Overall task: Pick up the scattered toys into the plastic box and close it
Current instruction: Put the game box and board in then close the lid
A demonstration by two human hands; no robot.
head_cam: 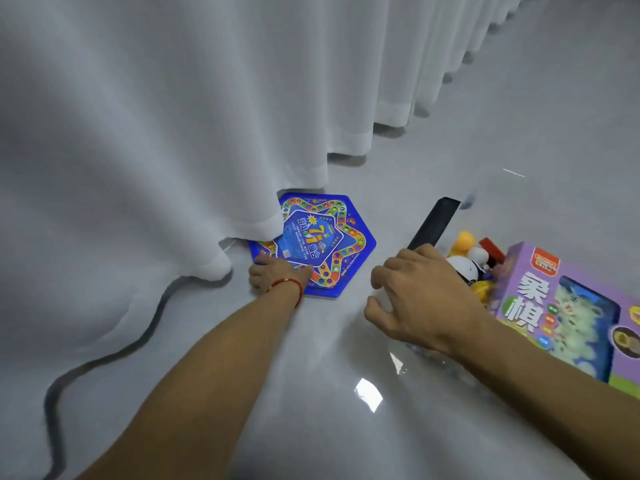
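Two bare forearms in view, no sleeves visible. Left hand: thin red string bracelet at the wrist, single strand. Right hand: no bracelet, watch or ring seen. No gloves on either.

A flat blue hexagonal game board with a colourful star track lies on the glossy floor, partly under a curtain hem. Well to its right, the clear plastic box stands open, holding a purple game carton and small yellow and white toys.
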